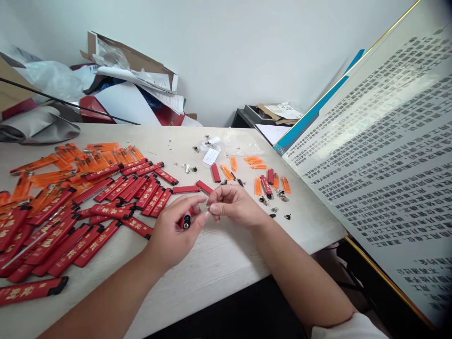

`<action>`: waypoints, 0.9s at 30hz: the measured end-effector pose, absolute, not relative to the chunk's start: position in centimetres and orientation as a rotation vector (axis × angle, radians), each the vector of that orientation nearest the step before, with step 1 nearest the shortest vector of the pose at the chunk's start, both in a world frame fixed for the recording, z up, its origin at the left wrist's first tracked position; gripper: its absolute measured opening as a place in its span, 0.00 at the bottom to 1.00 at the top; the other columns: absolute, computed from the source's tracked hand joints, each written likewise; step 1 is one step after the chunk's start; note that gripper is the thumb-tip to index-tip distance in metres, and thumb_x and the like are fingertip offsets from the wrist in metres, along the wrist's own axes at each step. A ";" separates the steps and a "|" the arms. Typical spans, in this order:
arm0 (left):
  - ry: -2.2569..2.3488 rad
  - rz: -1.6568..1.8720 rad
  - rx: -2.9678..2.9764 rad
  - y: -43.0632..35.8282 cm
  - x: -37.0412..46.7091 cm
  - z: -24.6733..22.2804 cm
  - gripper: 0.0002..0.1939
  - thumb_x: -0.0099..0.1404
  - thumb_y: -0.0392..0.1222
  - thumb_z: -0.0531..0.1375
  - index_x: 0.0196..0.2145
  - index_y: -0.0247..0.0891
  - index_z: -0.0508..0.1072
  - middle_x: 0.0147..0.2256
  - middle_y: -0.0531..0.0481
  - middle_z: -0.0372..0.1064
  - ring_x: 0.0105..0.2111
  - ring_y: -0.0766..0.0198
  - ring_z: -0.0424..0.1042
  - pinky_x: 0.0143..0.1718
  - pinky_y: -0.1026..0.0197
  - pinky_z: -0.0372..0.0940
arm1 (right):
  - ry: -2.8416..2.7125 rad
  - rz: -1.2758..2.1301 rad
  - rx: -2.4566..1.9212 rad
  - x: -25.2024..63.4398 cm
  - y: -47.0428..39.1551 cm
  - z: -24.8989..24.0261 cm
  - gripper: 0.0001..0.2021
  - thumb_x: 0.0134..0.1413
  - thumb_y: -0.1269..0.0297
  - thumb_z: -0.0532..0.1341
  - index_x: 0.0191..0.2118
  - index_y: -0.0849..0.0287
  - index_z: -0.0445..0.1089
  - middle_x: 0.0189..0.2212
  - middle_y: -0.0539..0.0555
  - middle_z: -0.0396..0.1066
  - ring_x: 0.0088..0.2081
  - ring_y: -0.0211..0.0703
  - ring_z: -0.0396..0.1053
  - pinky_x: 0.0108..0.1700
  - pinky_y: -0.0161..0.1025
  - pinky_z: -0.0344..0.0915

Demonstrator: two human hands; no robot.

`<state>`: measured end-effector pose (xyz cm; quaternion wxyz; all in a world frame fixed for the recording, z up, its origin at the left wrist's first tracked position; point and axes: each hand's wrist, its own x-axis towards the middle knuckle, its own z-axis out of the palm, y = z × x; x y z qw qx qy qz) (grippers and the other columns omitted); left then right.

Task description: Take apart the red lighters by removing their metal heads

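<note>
Near the table's middle, my left hand [176, 230] is curled around a red lighter [185, 220], whose dark and metal end shows between the fingers. My right hand [235, 205] pinches a tiny part at its fingertips, too small to name, touching the left fingertips. Many red lighters [151, 195] with gold lettering lie heaped on the left, some beside my left hand. Behind and among them is a pile of orange translucent lighters [81, 160]. A few red and orange lighters and small metal and black pieces [282, 195] lie beyond and right of my right hand.
The pale table [215, 263] stands against a white wall. Clear plastic bags [240, 141] and a white label lie at its back. Cardboard, papers and a red box [95, 110] are piled behind on the left. A large printed board [381, 155] leans in from the right.
</note>
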<state>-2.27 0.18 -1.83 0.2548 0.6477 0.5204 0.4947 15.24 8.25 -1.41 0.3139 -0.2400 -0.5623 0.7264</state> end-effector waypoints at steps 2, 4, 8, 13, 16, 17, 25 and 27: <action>1.311 1.323 1.775 0.2 -2.3 -1.6 0.12 0.63 0.40 0.61 0.45 0.41 0.77 0.34 0.51 0.73 0.32 0.67 0.71 0.37 0.64 0.68 | -1.465 2.008 -0.595 14.8 8.0 -1.4 0.10 0.46 0.65 0.71 0.30 0.64 0.72 0.21 0.48 0.72 0.21 0.32 0.70 0.26 0.31 0.69; 1.269 1.322 1.743 0.2 -2.2 -1.4 0.10 0.64 0.39 0.60 0.42 0.41 0.78 0.32 0.51 0.74 0.33 0.67 0.72 0.36 0.65 0.69 | -1.428 2.058 -0.603 14.8 8.0 -1.4 0.11 0.45 0.65 0.72 0.29 0.64 0.71 0.20 0.48 0.72 0.20 0.32 0.69 0.25 0.30 0.69; 1.265 1.341 1.692 0.0 -2.2 -0.9 0.07 0.63 0.38 0.61 0.35 0.41 0.80 0.27 0.52 0.73 0.31 0.65 0.73 0.31 0.66 0.68 | -1.427 2.093 -0.637 15.1 8.1 -1.2 0.11 0.44 0.63 0.72 0.30 0.64 0.72 0.22 0.49 0.74 0.20 0.32 0.70 0.23 0.30 0.70; 1.303 1.303 1.558 0.2 -2.3 -0.8 0.07 0.64 0.39 0.61 0.33 0.42 0.80 0.29 0.53 0.76 0.33 0.65 0.74 0.35 0.65 0.68 | -1.451 2.089 -0.599 15.2 8.0 -1.1 0.10 0.48 0.64 0.70 0.33 0.64 0.73 0.27 0.51 0.76 0.22 0.33 0.72 0.25 0.31 0.72; 1.292 1.290 1.398 0.5 -2.4 -1.0 0.07 0.64 0.41 0.61 0.31 0.42 0.80 0.27 0.54 0.75 0.32 0.66 0.73 0.36 0.65 0.67 | -1.444 2.028 -0.553 15.1 7.9 -1.3 0.12 0.46 0.66 0.71 0.38 0.62 0.74 0.28 0.50 0.76 0.23 0.34 0.74 0.27 0.33 0.74; 1.263 1.286 1.359 0.5 -2.4 -1.1 0.08 0.64 0.42 0.61 0.30 0.42 0.80 0.25 0.54 0.75 0.31 0.66 0.73 0.34 0.65 0.67 | -1.446 2.002 -0.546 15.1 7.8 -1.4 0.13 0.45 0.66 0.72 0.38 0.62 0.74 0.27 0.50 0.76 0.24 0.35 0.74 0.28 0.34 0.74; 1.126 1.257 1.179 0.5 -2.6 -1.7 0.09 0.63 0.46 0.63 0.30 0.39 0.79 0.25 0.52 0.72 0.19 0.72 0.58 0.19 0.65 0.52 | -1.527 1.844 -0.618 14.7 7.0 -0.6 0.09 0.45 0.67 0.72 0.34 0.61 0.75 0.24 0.49 0.75 0.24 0.35 0.73 0.29 0.33 0.73; 1.128 1.247 1.153 0.5 -2.6 -1.8 0.09 0.62 0.46 0.63 0.29 0.39 0.79 0.24 0.53 0.71 0.19 0.72 0.56 0.18 0.65 0.50 | -1.538 1.832 -0.619 14.7 6.9 -0.4 0.08 0.46 0.67 0.71 0.34 0.61 0.75 0.24 0.49 0.75 0.25 0.35 0.74 0.30 0.33 0.73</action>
